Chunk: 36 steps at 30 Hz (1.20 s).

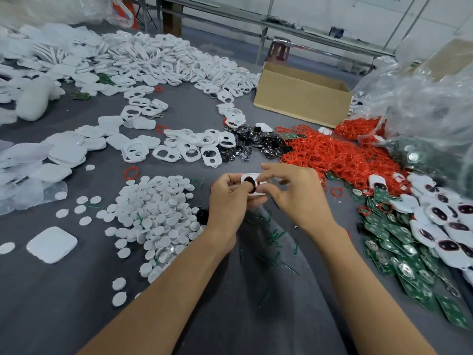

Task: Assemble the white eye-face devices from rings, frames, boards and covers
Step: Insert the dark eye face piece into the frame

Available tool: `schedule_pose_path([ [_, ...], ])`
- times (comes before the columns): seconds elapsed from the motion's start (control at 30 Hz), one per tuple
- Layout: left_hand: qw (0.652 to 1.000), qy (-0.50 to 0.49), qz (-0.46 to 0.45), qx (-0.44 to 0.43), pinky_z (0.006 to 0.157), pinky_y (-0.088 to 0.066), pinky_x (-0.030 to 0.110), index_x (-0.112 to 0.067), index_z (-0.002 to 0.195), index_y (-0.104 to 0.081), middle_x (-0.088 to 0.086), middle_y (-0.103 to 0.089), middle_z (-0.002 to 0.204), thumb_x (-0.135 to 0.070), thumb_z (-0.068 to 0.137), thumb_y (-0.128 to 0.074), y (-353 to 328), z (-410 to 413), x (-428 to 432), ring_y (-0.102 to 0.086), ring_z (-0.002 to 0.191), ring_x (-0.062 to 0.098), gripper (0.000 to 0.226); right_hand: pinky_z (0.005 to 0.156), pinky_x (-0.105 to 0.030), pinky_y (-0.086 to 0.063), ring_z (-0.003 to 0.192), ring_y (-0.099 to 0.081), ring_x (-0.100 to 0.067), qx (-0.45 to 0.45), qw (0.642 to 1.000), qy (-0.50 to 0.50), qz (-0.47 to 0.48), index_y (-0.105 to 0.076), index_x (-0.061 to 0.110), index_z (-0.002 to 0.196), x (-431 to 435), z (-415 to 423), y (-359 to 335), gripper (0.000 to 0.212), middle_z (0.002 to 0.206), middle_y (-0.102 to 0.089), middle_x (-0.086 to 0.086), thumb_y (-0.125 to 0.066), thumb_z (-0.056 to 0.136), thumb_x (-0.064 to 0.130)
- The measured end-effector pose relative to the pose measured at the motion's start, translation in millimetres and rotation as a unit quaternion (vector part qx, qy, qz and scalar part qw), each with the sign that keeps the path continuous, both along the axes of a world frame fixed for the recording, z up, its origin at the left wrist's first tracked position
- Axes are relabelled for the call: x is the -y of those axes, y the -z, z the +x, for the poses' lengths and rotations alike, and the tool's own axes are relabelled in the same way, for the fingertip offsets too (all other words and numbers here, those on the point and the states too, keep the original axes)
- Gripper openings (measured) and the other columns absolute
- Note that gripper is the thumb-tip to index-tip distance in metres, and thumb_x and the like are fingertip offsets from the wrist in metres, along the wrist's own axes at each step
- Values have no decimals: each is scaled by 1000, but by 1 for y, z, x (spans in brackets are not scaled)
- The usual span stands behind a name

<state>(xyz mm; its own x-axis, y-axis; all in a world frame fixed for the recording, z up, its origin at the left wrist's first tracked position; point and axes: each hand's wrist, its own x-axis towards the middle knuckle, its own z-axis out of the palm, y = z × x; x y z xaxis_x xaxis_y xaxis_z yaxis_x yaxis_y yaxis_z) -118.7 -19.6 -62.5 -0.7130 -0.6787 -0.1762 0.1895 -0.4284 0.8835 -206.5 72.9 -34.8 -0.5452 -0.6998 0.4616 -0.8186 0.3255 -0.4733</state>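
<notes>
White frame (254, 175) sits in my left grip (225, 198); right grip (294, 193) pinches its end. Uneven thumb pressure could seat the black disc (253, 188) crooked.

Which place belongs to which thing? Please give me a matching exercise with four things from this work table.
1. white plastic eye-face device
2. heap of round white plastic discs
3. brown cardboard box
4. pile of thin red rings

A. just beyond the right hand
B. left of the left hand
C. held in both hands
D. far side of the grey table

Pairs: 1-C, 2-B, 3-D, 4-A
</notes>
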Motion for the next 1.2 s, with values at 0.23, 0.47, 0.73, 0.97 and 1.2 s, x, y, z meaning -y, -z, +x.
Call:
schedule_pose_path([
  [0.23, 1000, 3, 9, -3, 71, -61, 30, 1, 100, -56, 7, -72, 71, 1, 93, -54, 2, -1, 2, -70, 61, 17, 7, 72, -31, -51, 81, -69, -15, 1, 1000, 12, -13, -77, 19, 84, 2, -1, 3, 14, 90, -75, 4, -81, 71, 18],
  [0.47, 1000, 4, 20, -9, 64, -60, 27, 3, 98, -57, 14, -71, 83, 4, 91, -55, 0, 2, 2, -72, 64, 18, 8, 71, -23, -50, 76, -66, -5, 93, 995, -8, -39, -78, 17, 85, -1, -1, -4, 8, 83, -75, 5, -73, 82, 12],
  [0.73, 1000, 5, 14, 13, 70, -62, 31, 5, 104, -56, 15, -69, 85, 5, 91, -53, -2, 1, 0, -71, 61, 17, 13, 73, -32, -56, 65, -63, -11, 225, 973, 0, -48, -71, 13, 93, 0, -1, -5, 17, 81, -70, 3, -73, 80, 2],
  [0.97, 1000, 5, 1, 17, 65, -61, 26, 6, 105, -56, 12, -67, 83, 6, 91, -53, -3, 2, -1, -70, 62, 13, 15, 68, -37, -52, 66, -59, -17, 261, 964, 6, -44, -71, 16, 88, 3, -1, 1, 19, 76, -68, -3, -67, 80, -1],
  [1.2, 1000, 22, 10, 11, 73, -61, 30, 4, 108, -56, 15, -69, 90, 4, 89, -57, 1, 1, 1, -71, 66, 15, 20, 67, -34, -50, 65, -57, -16, 275, 960, 5, -51, -69, 15, 86, 5, 1, 2, 21, 72, -65, -3, -64, 81, -5],
])
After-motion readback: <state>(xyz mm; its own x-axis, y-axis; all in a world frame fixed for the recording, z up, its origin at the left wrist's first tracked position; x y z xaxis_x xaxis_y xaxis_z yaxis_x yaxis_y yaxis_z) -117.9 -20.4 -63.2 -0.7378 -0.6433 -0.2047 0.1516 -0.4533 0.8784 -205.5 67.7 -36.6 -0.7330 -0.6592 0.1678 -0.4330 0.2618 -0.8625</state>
